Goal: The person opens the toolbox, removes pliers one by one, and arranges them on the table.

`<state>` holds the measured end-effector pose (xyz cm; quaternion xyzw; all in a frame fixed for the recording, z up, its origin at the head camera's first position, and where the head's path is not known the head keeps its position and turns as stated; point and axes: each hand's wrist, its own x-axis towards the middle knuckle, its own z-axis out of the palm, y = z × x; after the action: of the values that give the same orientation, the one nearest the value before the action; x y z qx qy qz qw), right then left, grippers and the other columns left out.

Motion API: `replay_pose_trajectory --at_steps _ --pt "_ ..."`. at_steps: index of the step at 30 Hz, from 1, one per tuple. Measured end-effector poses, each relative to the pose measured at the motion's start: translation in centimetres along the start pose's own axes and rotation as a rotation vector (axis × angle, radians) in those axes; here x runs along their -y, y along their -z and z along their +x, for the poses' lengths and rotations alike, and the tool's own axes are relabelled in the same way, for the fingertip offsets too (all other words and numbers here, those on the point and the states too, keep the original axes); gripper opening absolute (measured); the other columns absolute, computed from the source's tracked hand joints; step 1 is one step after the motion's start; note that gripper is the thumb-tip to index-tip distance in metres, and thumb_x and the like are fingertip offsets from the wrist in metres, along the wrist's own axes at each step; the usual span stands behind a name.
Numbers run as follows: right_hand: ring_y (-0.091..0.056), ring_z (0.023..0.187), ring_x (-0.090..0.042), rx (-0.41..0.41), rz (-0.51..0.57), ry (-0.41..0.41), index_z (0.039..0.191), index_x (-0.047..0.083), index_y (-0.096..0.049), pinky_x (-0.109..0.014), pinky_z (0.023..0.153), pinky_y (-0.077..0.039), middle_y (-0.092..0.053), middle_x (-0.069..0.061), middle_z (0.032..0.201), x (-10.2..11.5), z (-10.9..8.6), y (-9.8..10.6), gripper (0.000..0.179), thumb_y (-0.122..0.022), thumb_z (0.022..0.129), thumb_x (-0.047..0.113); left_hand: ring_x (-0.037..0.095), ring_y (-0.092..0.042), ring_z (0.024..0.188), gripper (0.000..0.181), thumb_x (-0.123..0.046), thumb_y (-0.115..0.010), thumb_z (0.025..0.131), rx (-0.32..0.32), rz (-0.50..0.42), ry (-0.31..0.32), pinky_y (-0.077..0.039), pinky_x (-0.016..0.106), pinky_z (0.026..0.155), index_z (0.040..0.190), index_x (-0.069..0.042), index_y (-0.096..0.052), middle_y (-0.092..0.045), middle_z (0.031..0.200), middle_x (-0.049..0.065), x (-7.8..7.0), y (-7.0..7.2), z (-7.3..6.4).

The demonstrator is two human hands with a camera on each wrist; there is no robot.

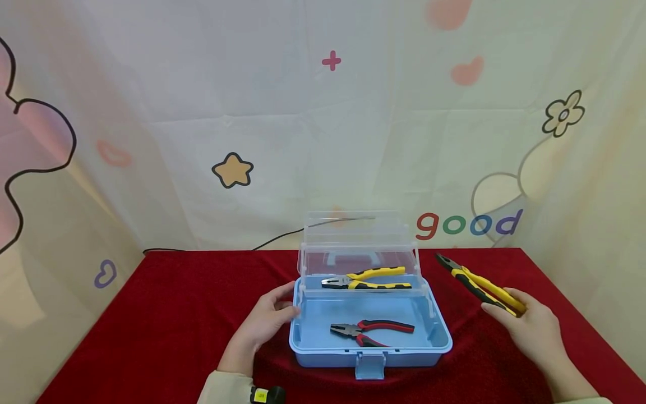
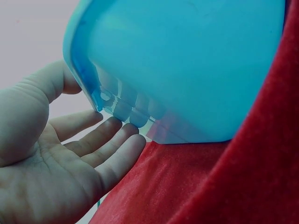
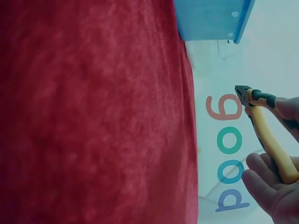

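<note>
A light blue toolbox stands on the table with its clear lid raised at the back. Inside, pliers with yellow-and-black handles lie at the rear, partly seen through the lid, and pliers with red-and-black handles lie near the front. My left hand holds the toolbox's left side, thumb at the rim and fingers along the outer wall. To the right of the toolbox, my right hand grips another pair of yellow-and-black pliers by the handles, raised, head pointing up and left.
Dark red cloth covers the table on both sides of the toolbox. A pale printed curtain hangs behind and at the sides. A thin black cord runs along the back behind the lid.
</note>
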<state>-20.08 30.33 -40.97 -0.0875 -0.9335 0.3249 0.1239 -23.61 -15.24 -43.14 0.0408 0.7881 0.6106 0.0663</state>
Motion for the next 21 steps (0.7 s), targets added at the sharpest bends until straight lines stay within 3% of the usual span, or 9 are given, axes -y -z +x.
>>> replay_pose_trajectory --at_steps 21 --pt "-0.047 0.089 -0.029 0.118 -0.049 -0.030 0.130 -0.009 -0.045 -0.026 0.058 -0.041 -0.055 -0.029 0.112 -1.1 0.6 0.4 0.076 -0.062 0.085 0.049 0.021 -0.061 0.101 0.063 -0.012 -0.063 0.086 0.000 0.004 0.008 -0.055 0.042 0.088 0.144 -0.011 -0.040 -0.051 0.135 0.014 0.0 0.1 0.0"
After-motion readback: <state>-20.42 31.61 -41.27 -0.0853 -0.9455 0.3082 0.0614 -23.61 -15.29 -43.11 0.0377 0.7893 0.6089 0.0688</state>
